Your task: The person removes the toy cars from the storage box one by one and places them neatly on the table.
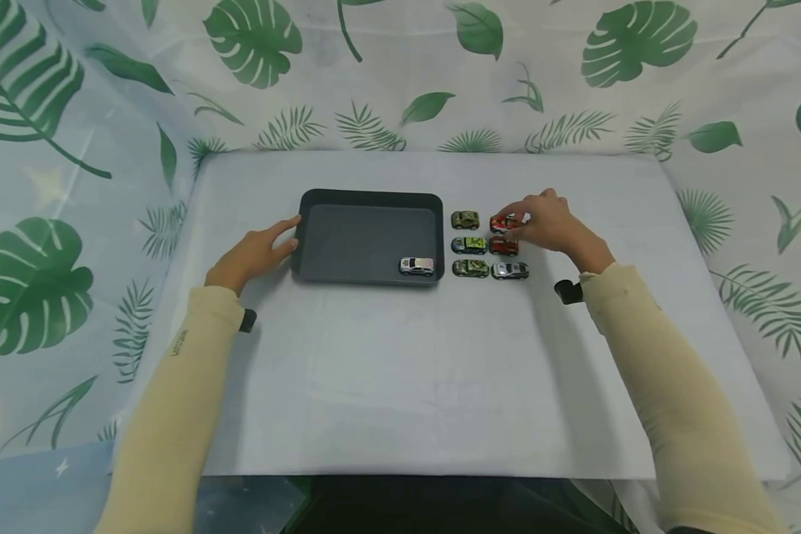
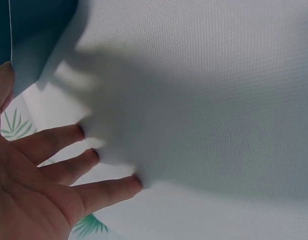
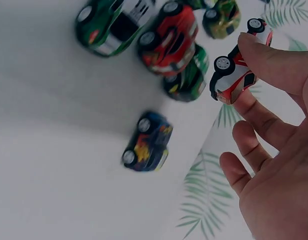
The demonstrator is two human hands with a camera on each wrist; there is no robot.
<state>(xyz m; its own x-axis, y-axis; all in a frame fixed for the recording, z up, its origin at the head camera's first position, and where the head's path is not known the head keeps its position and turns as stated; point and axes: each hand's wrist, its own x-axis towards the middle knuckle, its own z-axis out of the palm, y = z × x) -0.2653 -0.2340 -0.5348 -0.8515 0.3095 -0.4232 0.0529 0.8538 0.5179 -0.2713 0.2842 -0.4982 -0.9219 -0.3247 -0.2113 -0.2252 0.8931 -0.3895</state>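
My right hand pinches a red and white toy car between thumb and fingers, at the back right of a cluster of cars. Below it in the head view lie a dark red toy car and a silver one. To the left are a camouflage car, a green and blue car and another camouflage car. With fingers fairly straight, my left hand touches the left side of a dark grey tray. A white patterned toy car sits in the tray's front right corner.
A white cloth covers the table. Leaf-printed fabric hangs behind it and at both sides. The right wrist view shows a blue toy car with a flame print, apart from a red one.
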